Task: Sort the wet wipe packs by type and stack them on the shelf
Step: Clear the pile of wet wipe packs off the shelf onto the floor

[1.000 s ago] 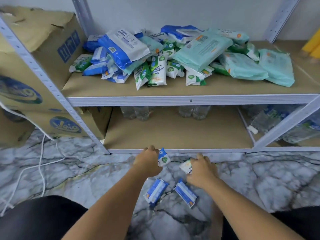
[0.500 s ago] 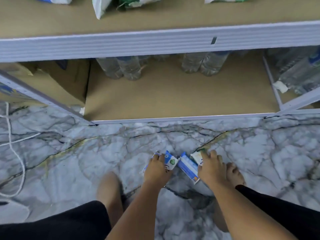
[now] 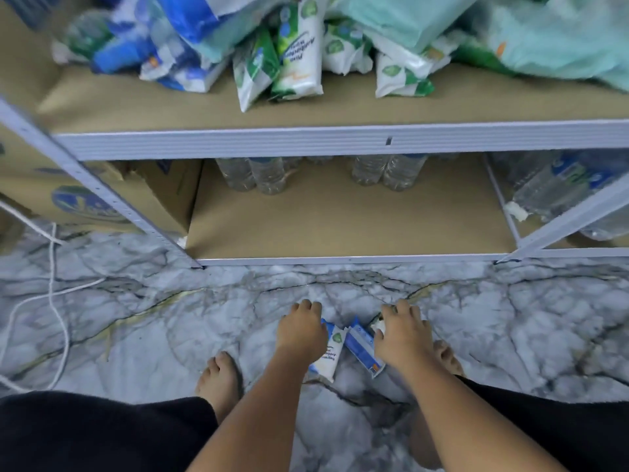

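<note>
Down on the marble floor, my left hand (image 3: 301, 330) is curled over a white-and-blue wipe pack (image 3: 327, 356) that sticks out from under the palm. My right hand (image 3: 401, 335) presses on a blue wipe pack (image 3: 360, 345) and pinches a small white-and-green pack (image 3: 378, 323) under its fingers. The two floor packs touch each other between my hands. The upper shelf (image 3: 340, 141) holds a mixed pile: green-and-white packs (image 3: 299, 46) in the middle, blue packs (image 3: 170, 52) at left, large mint packs (image 3: 561, 35) at right.
The lower shelf board (image 3: 340, 226) carries water bottles (image 3: 265, 175) at the back and more bottles (image 3: 551, 189) at right. A cardboard box (image 3: 102, 202) stands at left behind the slanted shelf post. A white cable (image 3: 51, 287) trails across the floor. My bare feet (image 3: 221, 373) flank the packs.
The camera has tilted up, so the pile on the upper shelf shows again. Both hands stay low on the floor packs, and the white-and-blue pack now shows more from under my left hand.
</note>
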`<state>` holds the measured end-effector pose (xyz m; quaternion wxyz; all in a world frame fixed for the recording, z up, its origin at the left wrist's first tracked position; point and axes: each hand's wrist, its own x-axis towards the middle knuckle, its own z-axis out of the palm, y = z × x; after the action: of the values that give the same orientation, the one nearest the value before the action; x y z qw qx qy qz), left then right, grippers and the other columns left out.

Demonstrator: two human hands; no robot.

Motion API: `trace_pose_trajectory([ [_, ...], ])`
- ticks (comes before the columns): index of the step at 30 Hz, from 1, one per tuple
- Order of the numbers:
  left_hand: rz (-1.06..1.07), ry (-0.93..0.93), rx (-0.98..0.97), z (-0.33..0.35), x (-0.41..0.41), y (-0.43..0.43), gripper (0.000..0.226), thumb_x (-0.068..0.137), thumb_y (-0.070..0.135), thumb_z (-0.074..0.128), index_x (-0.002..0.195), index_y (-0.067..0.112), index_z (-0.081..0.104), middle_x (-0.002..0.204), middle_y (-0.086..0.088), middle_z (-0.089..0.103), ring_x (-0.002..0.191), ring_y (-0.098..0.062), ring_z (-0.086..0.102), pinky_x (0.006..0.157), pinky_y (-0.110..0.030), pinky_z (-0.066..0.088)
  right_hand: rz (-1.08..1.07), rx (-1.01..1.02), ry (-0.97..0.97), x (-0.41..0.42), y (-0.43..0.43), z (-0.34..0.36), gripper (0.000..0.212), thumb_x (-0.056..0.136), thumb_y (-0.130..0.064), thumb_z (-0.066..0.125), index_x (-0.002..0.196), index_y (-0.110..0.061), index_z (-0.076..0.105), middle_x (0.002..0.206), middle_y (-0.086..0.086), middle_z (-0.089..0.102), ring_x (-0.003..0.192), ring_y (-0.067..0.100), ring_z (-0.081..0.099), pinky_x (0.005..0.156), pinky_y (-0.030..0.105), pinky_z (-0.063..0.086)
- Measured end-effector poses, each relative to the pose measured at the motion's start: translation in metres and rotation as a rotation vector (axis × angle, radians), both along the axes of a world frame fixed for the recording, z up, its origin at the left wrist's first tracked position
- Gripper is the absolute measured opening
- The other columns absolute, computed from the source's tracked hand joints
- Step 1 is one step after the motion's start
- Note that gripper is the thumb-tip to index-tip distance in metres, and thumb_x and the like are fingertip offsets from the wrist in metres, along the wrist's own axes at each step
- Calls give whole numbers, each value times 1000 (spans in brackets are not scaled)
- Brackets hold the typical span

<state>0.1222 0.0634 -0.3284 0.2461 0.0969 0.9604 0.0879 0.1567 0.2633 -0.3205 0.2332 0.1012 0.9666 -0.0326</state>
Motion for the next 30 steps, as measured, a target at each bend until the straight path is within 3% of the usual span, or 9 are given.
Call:
trace_pose_trajectory([
  [4,2,157,53,59,-13,-5,40,98,34,47,133,15,50,132,-5,52,125,-27,45,89,-40,49,37,-26,121,-13,-7,62,53,94,-40,51,145,-25,45,147,4,38,132,28,39,102,42,41],
  [8,0,326,105,130,-28,-13,36,94,31,49,127,17,55,124,-3,56,120,-26,49,89,-41,52,63,-69,307,-27,-14,137,46,94,-36,51,139,-24,51,134,4,45,123,28,45,98,41,45],
  [14,-87,630,192,231,-42,-18,27,87,31,44,103,15,58,102,-4,57,101,-28,54,72,-40,52,100,-163,649,-49,-24,247,46,89,-34,56,135,-25,57,123,1,51,116,27,49,91,42,49],
  [19,-72,789,278,290,-59,-22,34,91,30,53,122,20,59,116,1,60,109,-23,54,71,-36,51,134,-169,753,-69,-20,303,44,92,-31,54,135,-23,56,123,-1,51,115,25,50,90,41,50],
  [25,-65,860,304,302,-91,-33,38,90,30,56,126,19,59,120,-1,58,110,-25,54,73,-36,51,120,-245,777,-113,-27,312,50,92,-29,55,141,-25,51,129,0,49,114,27,52,86,39,49],
  [30,41,862,317,290,-128,-40,58,83,36,50,135,11,52,135,-9,52,123,-32,47,93,-49,51,205,-216,751,-157,-50,306,55,92,-32,55,146,-25,44,142,-4,46,127,28,39,101,47,43],
])
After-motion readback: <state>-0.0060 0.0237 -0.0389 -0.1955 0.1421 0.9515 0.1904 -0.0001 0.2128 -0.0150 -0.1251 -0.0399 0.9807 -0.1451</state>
